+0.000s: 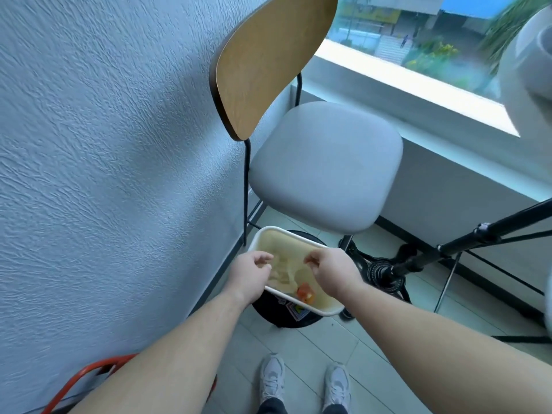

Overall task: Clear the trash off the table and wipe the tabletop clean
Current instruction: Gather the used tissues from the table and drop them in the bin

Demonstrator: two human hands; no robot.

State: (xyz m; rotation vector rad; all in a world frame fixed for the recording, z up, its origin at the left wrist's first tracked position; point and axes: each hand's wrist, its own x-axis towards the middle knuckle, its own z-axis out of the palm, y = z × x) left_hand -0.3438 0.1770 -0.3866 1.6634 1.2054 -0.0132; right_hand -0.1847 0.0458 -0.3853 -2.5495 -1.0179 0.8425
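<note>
At 9 o'clock the pale blue-grey wall (pixel 104 144) is rough, matt plaster. At 12 the curved tan chair backrest (pixel 268 61) is smooth wood with a soft sheen. Its grey padded seat (pixel 325 165) is matt cloth on thin black metal legs (pixel 246 180). At 6 the white rectangular tray (pixel 286 297) looks matt, and the pale floor tiles (pixel 328 342) are smooth.

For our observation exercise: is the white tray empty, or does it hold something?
Not empty. A red scrap and a crumpled clear wrapper lie inside the tray, above the black bin.

Grey-seated chair (pixel 325 162) beside textured wall (pixel 104 144)
</note>
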